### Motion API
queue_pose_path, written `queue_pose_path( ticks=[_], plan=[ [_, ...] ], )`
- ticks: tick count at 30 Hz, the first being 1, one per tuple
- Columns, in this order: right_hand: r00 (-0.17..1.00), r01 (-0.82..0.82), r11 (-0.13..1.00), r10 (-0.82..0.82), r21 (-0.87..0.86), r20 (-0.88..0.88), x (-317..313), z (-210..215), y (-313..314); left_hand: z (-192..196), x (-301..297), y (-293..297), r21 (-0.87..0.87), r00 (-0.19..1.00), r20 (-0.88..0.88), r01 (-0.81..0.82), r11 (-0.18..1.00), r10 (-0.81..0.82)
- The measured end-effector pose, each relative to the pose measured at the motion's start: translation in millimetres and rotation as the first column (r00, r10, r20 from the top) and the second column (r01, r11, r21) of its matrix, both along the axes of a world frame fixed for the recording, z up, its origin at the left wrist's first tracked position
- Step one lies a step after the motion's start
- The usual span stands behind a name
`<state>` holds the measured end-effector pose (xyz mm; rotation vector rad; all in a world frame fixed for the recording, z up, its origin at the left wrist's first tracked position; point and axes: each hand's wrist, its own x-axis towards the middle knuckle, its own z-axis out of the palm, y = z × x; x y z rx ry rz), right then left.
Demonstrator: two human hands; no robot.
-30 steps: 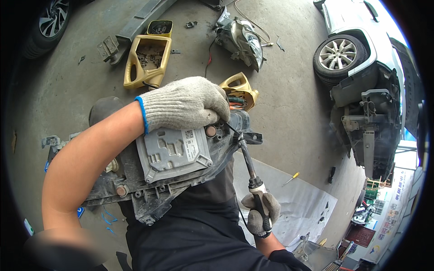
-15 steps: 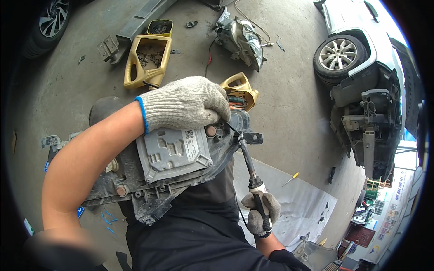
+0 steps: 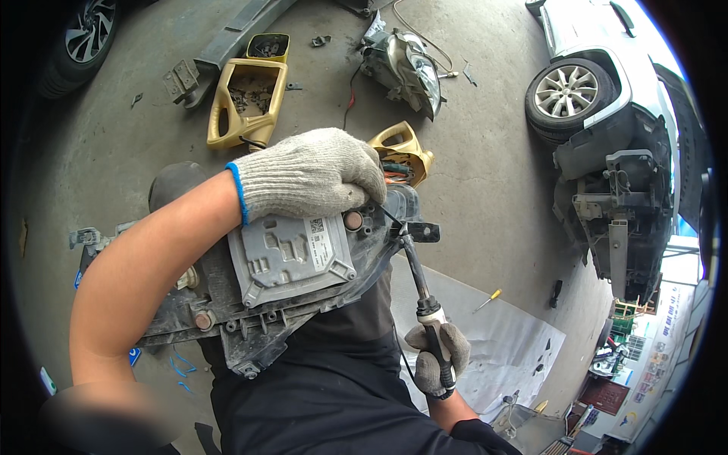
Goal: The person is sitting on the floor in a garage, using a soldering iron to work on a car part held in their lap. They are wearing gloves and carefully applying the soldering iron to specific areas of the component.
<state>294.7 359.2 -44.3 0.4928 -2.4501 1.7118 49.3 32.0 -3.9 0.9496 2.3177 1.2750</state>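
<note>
A dark car headlight housing [image 3: 267, 331] rests across my lap, with a square grey metal control module [image 3: 292, 254] mounted on it. My gloved left hand [image 3: 322, 174] lies over the housing's far side, fingers pinched on a thin black rod [image 3: 391, 217] that slants down to the right. Lower right, my gloved right hand [image 3: 437, 358] is closed around the handle of a hot-air welding gun [image 3: 417, 274], its metal barrel pointing up. The nozzle meets the rod's end beside a dark mounting tab [image 3: 427, 232] at the housing's right corner. The exact contact is too small to make out.
Beyond my hands stand cut-open yellow jugs [image 3: 252, 127] with small parts inside, and another headlight [image 3: 409, 72]. A yellow-handled screwdriver [image 3: 487, 300] lies by a pale sheet [image 3: 485, 334] on the floor. A white car [image 3: 599, 83] with its front stripped stands at right.
</note>
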Motion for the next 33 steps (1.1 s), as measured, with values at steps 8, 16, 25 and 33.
queue_pose_path(
  ticks=[8, 16, 25, 33],
  plan=[
    [0.999, 0.054, 0.998, -0.053, -0.02, 0.006, 0.6, 1.9, -4.5, 1.3, -0.2, 0.0, -0.023, 1.0, 0.019, 0.006, 1.0, -0.005],
    [0.999, 0.052, 0.998, -0.052, -0.043, 0.008, 0.3, 0.9, -5.2, 4.7, -1.1, -1.3, -0.059, 0.999, 0.042, 0.016, 0.998, -0.013],
    [0.999, 0.047, 0.998, -0.047, -0.036, 0.009, -1.0, 2.8, -5.4, 3.2, 1.4, -0.2, -0.018, 1.0, -0.018, 0.004, 1.0, -0.004],
    [0.999, 0.044, 0.999, -0.044, -0.022, -0.003, -2.8, 2.9, -4.9, 6.0, -0.7, 0.0, -0.066, 0.999, -0.025, 0.034, 0.997, -0.036]
  ],
)
